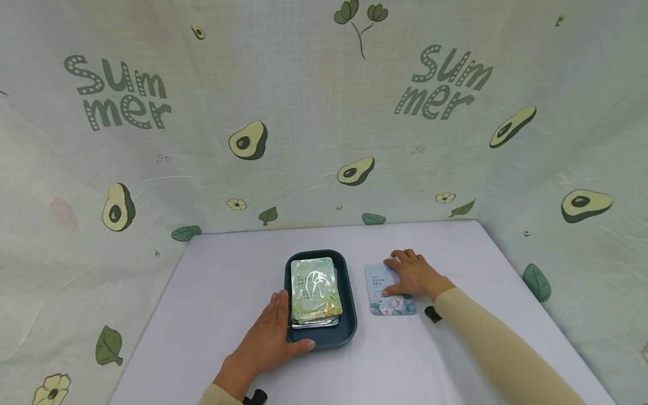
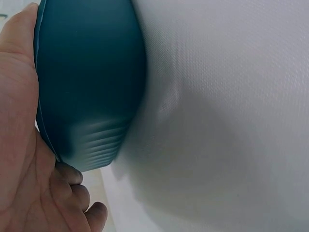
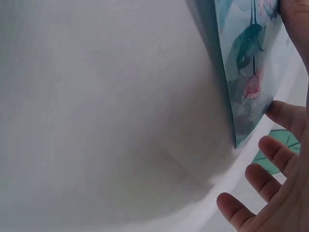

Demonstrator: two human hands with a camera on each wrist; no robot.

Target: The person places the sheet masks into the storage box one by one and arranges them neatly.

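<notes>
A dark blue-green tray (image 1: 349, 320) stands on the table, holding a green sachet (image 1: 316, 287) on top of other silvery-edged packets. Along the tray's left side lies my left hand (image 1: 268, 336), fingers extended, thumb at the near rim; the left wrist view shows its palm against the tray's outer wall (image 2: 91, 63). To the right, a light blue sachet (image 1: 379, 306) printed with pink flowers lies on the table. My right hand (image 1: 412, 275) reaches over it with spread fingers. Its thumb rests on the sachet, and the index fingertip touches the edge in the right wrist view.
A white cloth covers the table (image 1: 228, 264). Behind and at both sides hangs a pale curtain (image 1: 304, 73) with avocado and leaf prints. A small black object (image 1: 433, 314) sits by the right wrist, and another black piece (image 1: 257, 397) by the left.
</notes>
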